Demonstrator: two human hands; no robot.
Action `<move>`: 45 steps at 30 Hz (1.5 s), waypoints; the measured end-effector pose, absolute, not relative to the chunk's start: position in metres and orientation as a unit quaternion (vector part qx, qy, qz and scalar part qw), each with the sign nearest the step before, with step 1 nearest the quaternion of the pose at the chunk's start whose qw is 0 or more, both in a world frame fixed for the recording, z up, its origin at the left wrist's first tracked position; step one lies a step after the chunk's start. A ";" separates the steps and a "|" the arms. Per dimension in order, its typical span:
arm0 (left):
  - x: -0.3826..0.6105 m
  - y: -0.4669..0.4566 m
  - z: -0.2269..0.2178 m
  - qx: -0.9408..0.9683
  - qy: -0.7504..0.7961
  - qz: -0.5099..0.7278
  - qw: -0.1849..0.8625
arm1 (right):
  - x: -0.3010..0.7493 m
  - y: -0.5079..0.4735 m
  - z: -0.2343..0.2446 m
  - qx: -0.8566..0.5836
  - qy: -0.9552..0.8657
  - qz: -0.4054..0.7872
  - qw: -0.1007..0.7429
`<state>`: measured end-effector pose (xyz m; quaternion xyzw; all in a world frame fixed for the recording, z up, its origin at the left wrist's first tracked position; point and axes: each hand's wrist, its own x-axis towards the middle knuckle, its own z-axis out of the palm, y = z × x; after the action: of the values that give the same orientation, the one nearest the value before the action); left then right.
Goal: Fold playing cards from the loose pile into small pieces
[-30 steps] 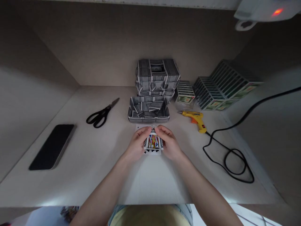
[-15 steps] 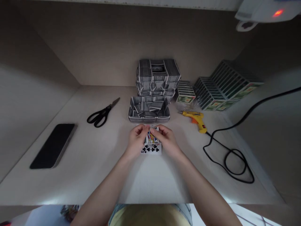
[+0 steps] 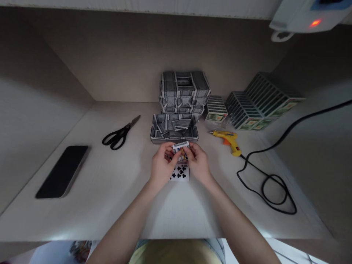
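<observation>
Between my two hands is a playing card with a coloured picture face, its far edge folded over so that a strip of the patterned back shows. My left hand grips its left side with thumb and fingers. On the right side, my right hand pinches it the same way. Beneath them a ten of clubs card lies face up on the table, its far part hidden by the held card. Just beyond my hands stands an open box made of grey patterned cards, with folded card pieces inside.
Behind the box rises a stack of card-built boxes. Packs of cards stand at the back right. A yellow glue gun with a looped black cable lies right. Scissors and a phone lie left.
The held card is tilted up more, and a folded strip now shows along its far edge. My fingers have shifted around it. The view has tipped slightly upward.
</observation>
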<state>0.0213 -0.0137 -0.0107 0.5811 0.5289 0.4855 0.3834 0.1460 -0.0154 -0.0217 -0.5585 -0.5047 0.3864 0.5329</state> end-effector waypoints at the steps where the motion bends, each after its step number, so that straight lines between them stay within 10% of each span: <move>1: 0.021 -0.014 -0.011 0.581 0.531 0.483 0.384 | 0.146 -0.016 -0.022 -0.561 -0.513 0.376 0.530; 45: 0.012 -0.013 -0.004 0.620 0.520 0.473 0.348 | 0.142 -0.027 0.012 -0.316 -0.308 0.768 0.464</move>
<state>0.0116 -0.0133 -0.0043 0.6198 0.5205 0.4731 0.3480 0.1415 -0.0275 0.0119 -0.3160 -0.3081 0.7678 0.4645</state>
